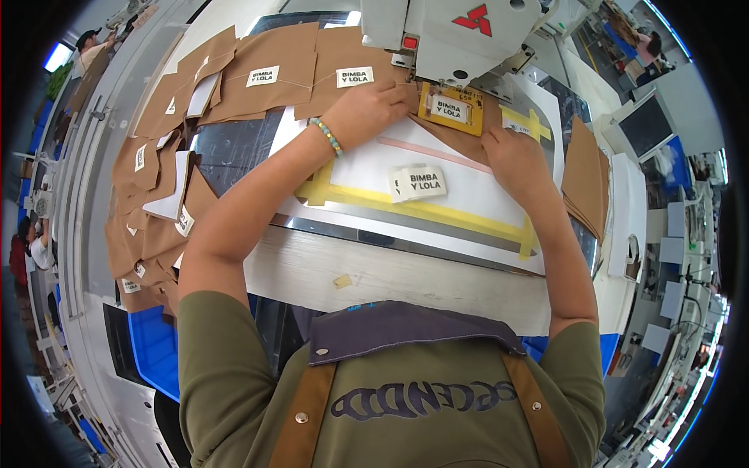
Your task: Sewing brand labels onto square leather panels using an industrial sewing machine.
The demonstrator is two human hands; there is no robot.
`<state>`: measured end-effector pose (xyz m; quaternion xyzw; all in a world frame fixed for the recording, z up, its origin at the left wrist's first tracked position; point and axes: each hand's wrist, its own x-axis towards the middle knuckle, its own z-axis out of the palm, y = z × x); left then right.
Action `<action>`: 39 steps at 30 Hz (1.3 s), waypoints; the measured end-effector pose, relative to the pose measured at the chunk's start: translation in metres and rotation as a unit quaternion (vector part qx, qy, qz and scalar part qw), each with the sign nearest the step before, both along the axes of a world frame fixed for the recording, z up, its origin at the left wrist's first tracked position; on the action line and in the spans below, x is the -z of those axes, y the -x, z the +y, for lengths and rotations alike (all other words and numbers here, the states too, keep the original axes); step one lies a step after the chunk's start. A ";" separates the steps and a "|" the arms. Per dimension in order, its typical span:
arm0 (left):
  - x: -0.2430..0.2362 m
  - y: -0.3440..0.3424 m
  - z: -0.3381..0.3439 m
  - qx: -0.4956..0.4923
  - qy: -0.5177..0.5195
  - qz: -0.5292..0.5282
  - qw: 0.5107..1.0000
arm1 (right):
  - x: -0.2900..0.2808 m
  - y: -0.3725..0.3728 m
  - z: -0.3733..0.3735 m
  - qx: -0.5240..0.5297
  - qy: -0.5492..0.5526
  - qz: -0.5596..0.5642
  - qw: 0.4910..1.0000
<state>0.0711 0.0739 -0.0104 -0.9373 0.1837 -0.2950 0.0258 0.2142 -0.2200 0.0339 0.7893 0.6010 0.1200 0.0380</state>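
I judged the brown leather piece (460,140) could skew under the yellow clamp frame (450,109) if either palm slipped. My left hand (367,111) lay flat, fingers (402,92) extended, pinning it beside the sewing machine head (452,35); my right hand (511,156) pressed its edge, fingers spread, gripping nothing, above the white surface (437,195).

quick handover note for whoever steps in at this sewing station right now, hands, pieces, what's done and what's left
Left hand: flat on the brown piece, pressing it down under the sewing machine head.
Right hand: fingers pinning the same piece's near edge.
Yellow clamp frame sits on the piece around a white label.
Done: a chain of labelled brown pieces lies to the left.
Left: spare label on the white plate; unlabelled brown stack at right.
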 end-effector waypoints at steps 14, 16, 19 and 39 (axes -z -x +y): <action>0.000 0.113 0.096 -0.244 0.017 0.082 0.966 | -0.023 -0.002 -0.101 0.080 -0.123 0.112 0.983; -0.004 0.141 0.118 -0.286 0.034 0.123 0.950 | -0.024 -0.007 -0.118 0.101 -0.116 0.127 0.980; -0.017 0.159 0.144 -0.305 0.139 0.194 0.922 | -0.026 -0.009 -0.139 0.131 -0.143 0.142 0.971; 0.071 0.116 0.252 -0.394 -0.341 0.220 0.825 | 0.001 -0.036 -0.190 0.199 -0.181 0.011 0.963</action>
